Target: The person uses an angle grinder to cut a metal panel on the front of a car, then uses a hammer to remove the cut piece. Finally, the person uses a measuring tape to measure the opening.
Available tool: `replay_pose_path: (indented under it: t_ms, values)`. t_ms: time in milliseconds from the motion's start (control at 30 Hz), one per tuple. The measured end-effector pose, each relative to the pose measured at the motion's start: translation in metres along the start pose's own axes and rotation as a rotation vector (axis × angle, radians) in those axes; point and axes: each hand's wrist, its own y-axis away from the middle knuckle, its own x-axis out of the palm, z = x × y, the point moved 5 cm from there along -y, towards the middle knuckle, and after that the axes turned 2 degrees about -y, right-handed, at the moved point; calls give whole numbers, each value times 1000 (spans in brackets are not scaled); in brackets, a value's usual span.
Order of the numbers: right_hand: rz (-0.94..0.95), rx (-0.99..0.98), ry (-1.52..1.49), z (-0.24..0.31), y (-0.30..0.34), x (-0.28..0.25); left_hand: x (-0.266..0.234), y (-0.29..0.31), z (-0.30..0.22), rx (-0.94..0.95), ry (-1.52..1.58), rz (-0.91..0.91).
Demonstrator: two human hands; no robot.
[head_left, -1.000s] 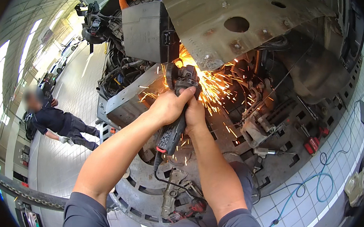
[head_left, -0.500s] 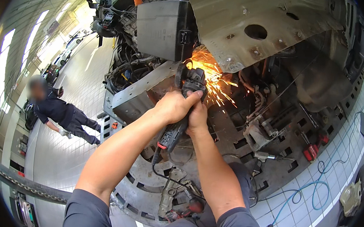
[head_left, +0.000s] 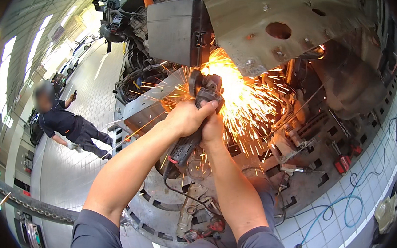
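Both my hands are closed around a black angle grinder (head_left: 192,140), held out in front of me. My left hand (head_left: 186,118) wraps the body near the head, its thumb on top, and my right hand (head_left: 213,129) grips from the other side. At the guard end, a bright spray of sparks (head_left: 242,104) bursts from the bare metal of a stripped vehicle front. The glare hides the disc's contact point. A grey metal rail (head_left: 151,94) lies left of the grinder. Above stands a black plastic box (head_left: 174,31), beside a large grey metal panel (head_left: 263,26).
A person (head_left: 62,119) stands on the tiled floor at left. A blue hose (head_left: 342,203) curls across the floor at right. A red tool (head_left: 343,164) rests on the slotted metal platform (head_left: 291,193); a red-and-black power tool (head_left: 208,229) lies near my legs. The grinder's cord (head_left: 178,188) trails below.
The sparks have grown much larger and brighter, spreading both right and left. My hands keep their grip on the grinder, almost in place. The person at left has raised one hand holding a dark object.
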Motion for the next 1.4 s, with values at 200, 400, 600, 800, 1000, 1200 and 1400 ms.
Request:
replay_pose_path:
  t_ms: [200,400,600,800,1000,1200,1400]
  values:
    - [20,10,12,0,-2,-1,-2,0,-4,-54,-14,75]
    - [15,-13,42,1,-3,-3,0,-2,0,-63,-39,68]
    - [-33,-13,93,5,-2,-3,4,-4,5,-64,-65,37]
    - [-5,23,11,2,-7,-7,6,-7,3,-83,-63,64]
    - [9,-16,41,5,-8,-4,2,-2,-3,-75,-46,62]
    - [-29,-16,97,0,-7,-8,2,1,-2,-101,-79,31]
    - [-7,36,5,-2,-5,-7,5,-1,1,-95,-81,29]
